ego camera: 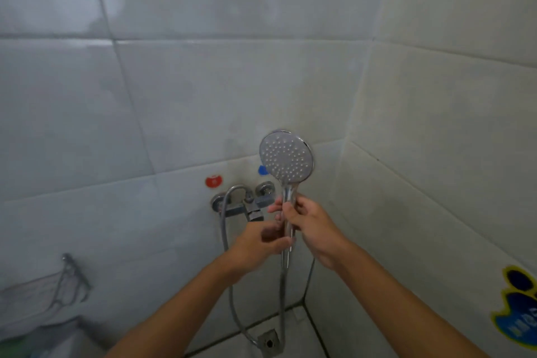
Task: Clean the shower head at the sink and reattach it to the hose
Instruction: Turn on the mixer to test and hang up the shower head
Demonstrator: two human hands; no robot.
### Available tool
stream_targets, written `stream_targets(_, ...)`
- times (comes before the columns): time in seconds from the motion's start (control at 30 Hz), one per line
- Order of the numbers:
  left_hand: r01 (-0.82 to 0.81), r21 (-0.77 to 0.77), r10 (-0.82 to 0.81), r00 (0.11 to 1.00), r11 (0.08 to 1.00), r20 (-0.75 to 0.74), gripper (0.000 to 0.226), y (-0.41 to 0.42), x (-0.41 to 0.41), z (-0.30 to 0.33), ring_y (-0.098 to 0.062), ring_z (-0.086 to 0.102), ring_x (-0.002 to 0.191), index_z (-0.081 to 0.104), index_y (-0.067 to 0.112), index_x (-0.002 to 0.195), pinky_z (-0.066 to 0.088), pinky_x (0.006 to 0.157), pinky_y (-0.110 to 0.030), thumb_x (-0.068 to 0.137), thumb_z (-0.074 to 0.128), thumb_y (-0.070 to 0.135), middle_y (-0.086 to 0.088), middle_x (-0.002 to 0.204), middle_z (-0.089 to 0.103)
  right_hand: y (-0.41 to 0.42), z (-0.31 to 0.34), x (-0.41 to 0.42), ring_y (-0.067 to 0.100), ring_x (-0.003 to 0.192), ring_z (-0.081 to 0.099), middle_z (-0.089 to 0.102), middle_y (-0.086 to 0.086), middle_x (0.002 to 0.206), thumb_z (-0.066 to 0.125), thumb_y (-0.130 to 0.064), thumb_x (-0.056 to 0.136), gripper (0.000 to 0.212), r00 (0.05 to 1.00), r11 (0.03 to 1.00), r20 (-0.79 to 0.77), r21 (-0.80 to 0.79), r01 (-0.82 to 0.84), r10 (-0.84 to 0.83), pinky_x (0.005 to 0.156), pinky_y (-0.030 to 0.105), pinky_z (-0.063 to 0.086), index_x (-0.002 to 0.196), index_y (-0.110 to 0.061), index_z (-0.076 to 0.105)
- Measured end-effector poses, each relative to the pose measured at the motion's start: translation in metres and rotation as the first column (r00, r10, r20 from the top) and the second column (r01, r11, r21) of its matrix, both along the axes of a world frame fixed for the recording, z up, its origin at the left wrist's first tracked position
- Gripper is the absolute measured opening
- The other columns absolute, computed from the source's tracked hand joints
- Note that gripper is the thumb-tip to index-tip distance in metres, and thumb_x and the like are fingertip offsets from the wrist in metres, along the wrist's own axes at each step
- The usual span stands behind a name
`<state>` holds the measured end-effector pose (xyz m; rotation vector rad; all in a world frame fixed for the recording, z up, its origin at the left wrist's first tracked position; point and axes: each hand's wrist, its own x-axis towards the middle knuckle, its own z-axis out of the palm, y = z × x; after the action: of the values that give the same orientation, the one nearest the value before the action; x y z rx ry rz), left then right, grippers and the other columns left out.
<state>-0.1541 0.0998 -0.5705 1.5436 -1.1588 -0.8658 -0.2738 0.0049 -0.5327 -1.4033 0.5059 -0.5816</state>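
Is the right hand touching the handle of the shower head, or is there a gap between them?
Touching. The head view shows the right hand with fingers curled round the handle of the shower head, no gap visible.

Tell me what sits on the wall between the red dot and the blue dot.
In the head view, only bare tile lies between the red dot and the blue dot; the mixer tap sits just below that stretch.

Both bare forearms extended forward and upward; right hand (309,219) curled in a grip; left hand (261,244) curled just below it, fingers pinching.
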Motion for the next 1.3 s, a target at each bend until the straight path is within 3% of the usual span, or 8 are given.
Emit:
stream_targets(0.2, -0.147, -0.188, 0.183, 0.964, 0.971, 0.194, 0.006, 0.008, 0.003, 0.092, -0.001, 0.058, 0.063, 0.071, 0.012, 0.085, 0.046, 0.062, -0.016, 0.09, 0.067, 0.015, 0.009, 0.069, 0.065, -0.003, 0.096, 0.011, 0.007, 0.096, 0.067, 0.072, 0.002, 0.108, 0.057, -0.016, 0.098, 0.022, 0.999, 0.941, -0.001, -0.337, -0.036, 0.038, 0.081, 0.019, 0.054, 0.117, -0.012, 0.067)
stream_targets(0.4, -0.251, -0.374, 0.383, 0.86, 0.893, 0.337, 0.012, 0.004, 0.018, 0.177, -0.029, 0.066, 0.07, 0.073, 0.011, 0.085, 0.054, 0.07, -0.045, 0.085, 0.072, 0.023, -0.011, 0.076, 0.071, -0.009, 0.189, 0.03, 0.012, 0.073, 0.058, 0.071, 0.013, 0.088, 0.067, -0.011, 0.092, 0.012, 0.996, 0.743, 0.088, -0.666, 0.07, -0.015, 0.077, 0.039, 0.054, 0.101, -0.007, 0.072)
stream_targets(0.5, -0.251, -0.434, 0.43, 0.816, 0.866, 0.386, 0.013, 0.001, 0.033, 0.218, -0.022, 0.057, 0.056, 0.07, 0.015, 0.072, 0.049, 0.059, -0.042, 0.082, 0.075, 0.023, -0.007, 0.064, 0.066, -0.009, 0.231, 0.04, 0.01, 0.068, 0.056, 0.071, 0.015, 0.087, 0.069, -0.01, 0.089, 0.011, 0.988, 0.662, 0.155, -0.739, 0.127, -0.016, 0.07, 0.034, 0.052, 0.097, -0.002, 0.072)
stream_targets(0.67, -0.172, -0.509, 0.447, 0.75, 0.844, 0.488, 0.025, 0.0, 0.045, 0.294, 0.005, 0.046, 0.043, 0.061, 0.023, 0.062, 0.033, 0.049, -0.011, 0.083, 0.075, 0.016, 0.014, 0.048, 0.051, -0.018, 0.297, 0.058, 0.02, 0.072, 0.066, 0.073, 0.012, 0.09, 0.071, -0.012, 0.087, 0.014, 0.978, 0.566, 0.199, -0.801, 0.195, -0.056, 0.077, 0.049, 0.057, 0.097, -0.003, 0.072)
stream_targets(0.93, -0.07, -0.614, 0.523, 0.606, 0.786, 0.6, 0.013, -0.019, 0.061, 0.409, 0.011, 0.05, 0.044, 0.067, 0.017, 0.072, 0.033, 0.049, -0.007, 0.081, 0.077, 0.016, 0.019, 0.05, 0.049, -0.033, 0.404, 0.06, 0.029, 0.084, 0.073, 0.075, 0.013, 0.095, 0.073, -0.009, 0.086, 0.017, 0.936, 0.489, 0.352, -0.819, 0.301, 0.013, 0.081, 0.043, 0.06, 0.101, -0.001, 0.073)
stream_targets(1.07, -0.034, -0.66, 0.573, 0.529, 0.751, 0.626, 0.01, -0.03, 0.068, 0.46, 0.003, 0.05, 0.05, 0.07, 0.021, 0.073, 0.036, 0.053, -0.013, 0.078, 0.079, 0.022, 0.017, 0.055, 0.057, -0.036, 0.451, 0.06, 0.02, 0.079, 0.072, 0.075, 0.01, 0.092, 0.073, -0.008, 0.086, 0.017, 0.914, 0.44, 0.406, -0.824, 0.358, 0.017, 0.076, 0.033, 0.061, 0.101, -0.003, 0.073)
stream_targets(1.17, -0.028, -0.681, 0.6, 0.501, 0.732, 0.624, 0.009, -0.036, 0.073, 0.493, -0.003, 0.054, 0.053, 0.074, 0.016, 0.077, 0.044, 0.057, -0.021, 0.079, 0.079, 0.024, 0.014, 0.058, 0.06, -0.041, 0.484, 0.063, 0.031, 0.086, 0.072, 0.074, 0.014, 0.093, 0.074, -0.009, 0.085, 0.017, 0.901, 0.423, 0.432, -0.824, 0.376, 0.041, 0.078, 0.04, 0.061, 0.102, -0.005, 0.074)
stream_targets(1.3, -0.051, -0.724, 0.67, 0.427, 0.688, 0.607, 0.021, -0.045, 0.08, 0.533, -0.017, 0.054, 0.058, 0.071, 0.008, 0.072, 0.051, 0.063, -0.039, 0.078, 0.078, 0.026, -0.007, 0.064, 0.066, -0.046, 0.522, 0.069, 0.031, 0.087, 0.072, 0.074, 0.015, 0.095, 0.073, -0.006, 0.086, 0.02, 0.874, 0.424, 0.482, -0.805, 0.414, 0.061, 0.08, 0.04, 0.061, 0.105, -0.002, 0.073)
